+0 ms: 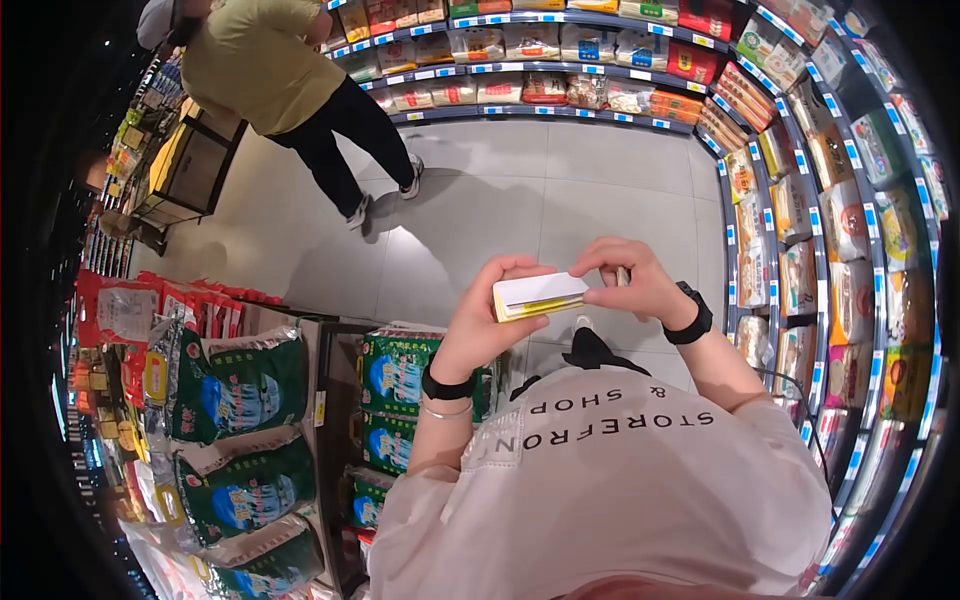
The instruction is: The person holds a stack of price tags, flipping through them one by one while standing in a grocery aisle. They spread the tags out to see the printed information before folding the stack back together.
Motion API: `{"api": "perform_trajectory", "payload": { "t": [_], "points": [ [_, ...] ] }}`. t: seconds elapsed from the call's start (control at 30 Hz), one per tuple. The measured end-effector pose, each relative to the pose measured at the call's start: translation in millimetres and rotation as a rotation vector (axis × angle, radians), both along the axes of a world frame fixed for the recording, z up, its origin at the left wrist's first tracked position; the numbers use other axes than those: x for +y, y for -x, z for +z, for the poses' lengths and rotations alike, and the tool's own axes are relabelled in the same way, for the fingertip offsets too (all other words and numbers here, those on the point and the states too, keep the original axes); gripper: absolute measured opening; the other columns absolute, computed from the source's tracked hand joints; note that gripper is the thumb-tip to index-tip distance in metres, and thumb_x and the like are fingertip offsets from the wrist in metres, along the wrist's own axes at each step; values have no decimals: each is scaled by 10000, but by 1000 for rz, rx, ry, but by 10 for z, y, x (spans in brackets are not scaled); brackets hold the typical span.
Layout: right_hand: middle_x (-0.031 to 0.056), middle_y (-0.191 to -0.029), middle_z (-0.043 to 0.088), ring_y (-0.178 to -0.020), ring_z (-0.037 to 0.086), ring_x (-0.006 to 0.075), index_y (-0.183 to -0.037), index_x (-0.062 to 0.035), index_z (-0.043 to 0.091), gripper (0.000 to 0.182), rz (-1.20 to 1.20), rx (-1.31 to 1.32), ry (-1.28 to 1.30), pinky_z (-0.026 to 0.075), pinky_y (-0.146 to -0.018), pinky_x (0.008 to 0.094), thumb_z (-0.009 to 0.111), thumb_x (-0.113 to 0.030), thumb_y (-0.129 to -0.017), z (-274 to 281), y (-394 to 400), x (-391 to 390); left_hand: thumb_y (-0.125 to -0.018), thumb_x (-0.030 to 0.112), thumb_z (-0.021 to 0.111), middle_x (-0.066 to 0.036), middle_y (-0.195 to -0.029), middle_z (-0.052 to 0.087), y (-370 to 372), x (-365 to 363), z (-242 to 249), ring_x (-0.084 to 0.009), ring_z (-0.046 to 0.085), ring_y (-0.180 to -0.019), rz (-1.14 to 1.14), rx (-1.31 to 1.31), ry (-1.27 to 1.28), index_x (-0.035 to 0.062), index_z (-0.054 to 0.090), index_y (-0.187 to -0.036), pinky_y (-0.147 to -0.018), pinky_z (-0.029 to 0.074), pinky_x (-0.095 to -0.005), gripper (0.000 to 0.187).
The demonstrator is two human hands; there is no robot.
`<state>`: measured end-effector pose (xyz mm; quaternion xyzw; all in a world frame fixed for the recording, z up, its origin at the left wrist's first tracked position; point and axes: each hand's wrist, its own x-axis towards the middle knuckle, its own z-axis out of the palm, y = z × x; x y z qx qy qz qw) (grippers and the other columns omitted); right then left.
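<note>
A small stack of white and yellow cards [540, 292] is held in front of my chest, above the floor. My left hand [492, 318] is wrapped round its left end, with the thumb along the near side and the fingers behind. At the other end, my right hand [638, 283] has its thumb and fingertips closed on the edge of the top white card. A narrow dark gap shows under that card. Any print on the cards is too small to read. Both wrists wear black bands.
Shelves of packaged bags [540, 90] curve along the back, and more shelves [790, 250] run down the right. Green bags [240, 390] are stacked on a display at the left. A person in a yellow-green shirt [262, 70] stands on the grey tiled floor [470, 200].
</note>
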<state>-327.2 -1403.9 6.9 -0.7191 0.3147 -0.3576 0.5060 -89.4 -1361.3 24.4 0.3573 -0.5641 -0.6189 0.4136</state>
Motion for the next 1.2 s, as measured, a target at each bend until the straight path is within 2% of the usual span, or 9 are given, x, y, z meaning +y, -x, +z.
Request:
{"api": "perform_trajectory", "payload": {
  "t": [0.17,0.27,0.37,0.43,0.6,0.7,0.93,1.03,1.2],
  "points": [
    [30,-875,598,-533,467,39,-902,-32,678,151,-1,-49,-192,366,-471,182,663,-102,-769,14,327,-404,-748,-78,663,-141,-1212,555,363,-383,16,-196,564,-1072,38,41,-44,34,383,-1251,-878,496,-304,587],
    [-4,-761,584,-603,467,43,-815,-28,669,109,-85,-127,-390,376,-523,209,660,-137,-809,73,386,-567,-776,-95,637,-111,-1164,557,509,-572,33,-214,578,-1060,52,167,-162,49,339,-1290,-845,535,-324,612],
    [4,-737,578,-596,472,56,-776,-14,645,115,-232,-156,-254,369,-506,223,638,-118,-824,1,378,-724,-788,-104,614,-112,-1180,538,640,-653,-47,-234,579,-1065,124,269,-221,58,324,-1302,-831,548,-352,612],
    [24,-727,578,-586,476,80,-744,-5,617,136,-353,-88,151,360,-492,233,650,-117,-814,-107,359,-816,-784,-95,619,-119,-1206,521,701,-687,-51,-249,583,-1063,125,274,-228,67,320,-1306,-837,550,-368,622],
    [35,-723,577,-587,481,102,-742,-12,608,123,-318,-39,223,364,-505,237,676,-105,-785,-90,369,-869,-926,120,503,-152,-1198,528,657,-808,-58,-272,588,-1068,137,622,-433,13,360,-1251,-838,557,-394,372],
    [29,-726,578,-592,484,99,-748,-21,611,122,-303,-15,210,369,-515,236,688,-112,-775,-92,386,-913,-965,185,427,-186,-1185,531,661,-888,-51,-284,592,-1063,175,412,-369,-15,379,-1211,-834,559,-399,321],
    [-10,-733,552,-575,442,32,-758,-3,598,138,-370,-67,-50,353,-489,206,660,-114,-811,-133,441,-980,-806,-32,387,-234,-1220,509,741,-974,-34,-356,568,-1089,147,482,-388,-40,312,-1294,-895,524,-438,494],
    [-18,-710,535,-555,432,24,-747,-5,594,144,-400,-81,-190,340,-459,195,657,-114,-816,-69,429,-976,-804,-36,386,-233,-1232,499,753,-1018,-11,-359,564,-1092,143,430,-375,-40,307,-1300,-889,529,-441,502],
    [-20,-702,524,-538,429,20,-739,-8,589,148,-446,-114,-159,330,-436,188,656,-113,-820,-90,384,-1014,-803,-63,376,-215,-1217,502,713,-1119,5,-343,570,-1083,100,438,-382,-31,324,-1264,-885,536,-437,465]
  ]
}}
